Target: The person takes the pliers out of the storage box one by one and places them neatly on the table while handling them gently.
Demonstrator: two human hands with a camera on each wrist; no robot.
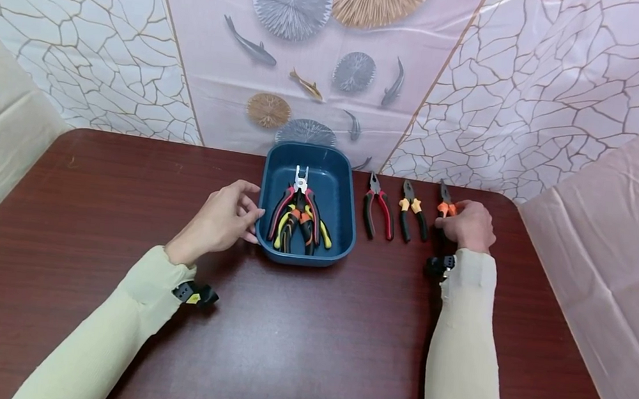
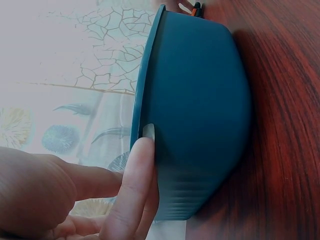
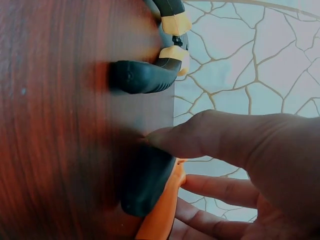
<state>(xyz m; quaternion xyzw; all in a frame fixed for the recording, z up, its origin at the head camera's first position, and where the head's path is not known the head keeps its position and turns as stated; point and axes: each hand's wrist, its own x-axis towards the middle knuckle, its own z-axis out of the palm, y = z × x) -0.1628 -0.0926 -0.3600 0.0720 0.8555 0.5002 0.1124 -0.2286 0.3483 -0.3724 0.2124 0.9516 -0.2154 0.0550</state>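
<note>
A blue plastic box (image 1: 304, 260) stands at the table's back with several pliers (image 1: 296, 216) lying in it, handles red, yellow and orange. My left hand (image 1: 224, 215) is at the box's left side, loosely bent fingers touching the wall just under the rim; in the left wrist view a fingertip (image 2: 142, 152) rests there. To the right of the box, my right hand (image 1: 468, 225) pinches orange-and-black pliers (image 1: 445, 202) by the handles, jaws toward the wall. In the right wrist view the thumb (image 3: 195, 135) lies on a black handle grip (image 3: 147, 180), with fingers on the other side.
Red-and-black pliers (image 1: 379, 206) and yellow-and-black pliers (image 1: 413, 210) lie in a row between the box and my right hand. Behind the dark red wooden table (image 1: 283, 337) hangs a patterned cloth (image 1: 321, 65). Pale cloth (image 1: 615, 253) borders the right side.
</note>
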